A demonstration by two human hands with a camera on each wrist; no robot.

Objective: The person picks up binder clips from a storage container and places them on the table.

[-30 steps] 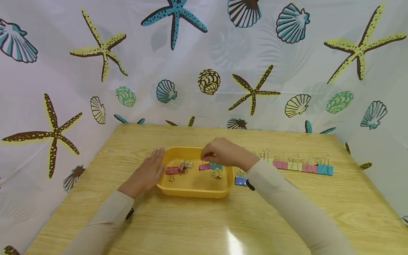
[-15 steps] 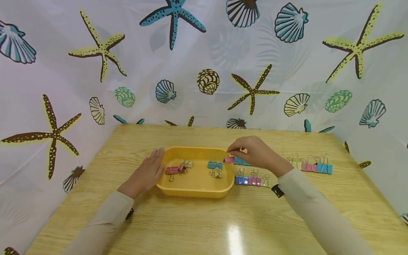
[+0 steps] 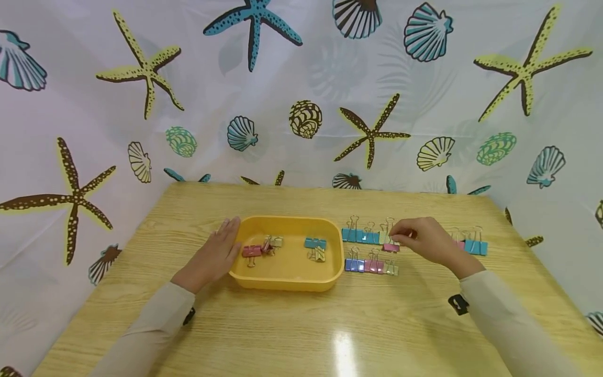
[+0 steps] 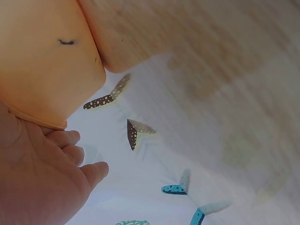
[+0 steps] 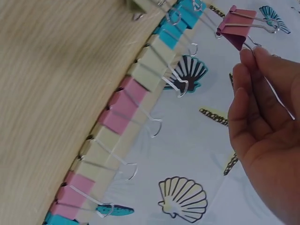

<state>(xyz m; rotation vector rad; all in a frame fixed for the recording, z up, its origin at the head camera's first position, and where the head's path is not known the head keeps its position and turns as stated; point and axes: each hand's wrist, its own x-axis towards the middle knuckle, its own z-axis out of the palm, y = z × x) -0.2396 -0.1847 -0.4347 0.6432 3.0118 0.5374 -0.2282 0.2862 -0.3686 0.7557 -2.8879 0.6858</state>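
Note:
My right hand [image 3: 426, 241] pinches a pink binder clip [image 3: 390, 247] by its wire handle. In the right wrist view the held pink binder clip [image 5: 239, 28] hangs above a row of clips, tipped at an angle. My left hand [image 3: 214, 259] rests with extended fingers against the left side of a yellow tray [image 3: 287, 285]. Inside that tray lie several clips, among them a pink clip [image 3: 252, 251], a blue clip [image 3: 315, 243] and a pale yellow clip [image 3: 320, 254]. The left wrist view shows the left hand [image 4: 42, 173] touching the tray's rim.
Right of the tray, a back row of upright clips starts with a blue clip [image 3: 352, 235]; my right hand hides part of it. A shorter front row holds a dark blue clip [image 3: 354, 265], a pink clip [image 3: 373, 266] and a pale clip [image 3: 391, 268]. A patterned cloth [image 3: 282, 157] hangs behind.
The right hand has lifted the pink binder clip out of the tray and carried it rightward to the rows of clips. The left hand stays at the tray's side.

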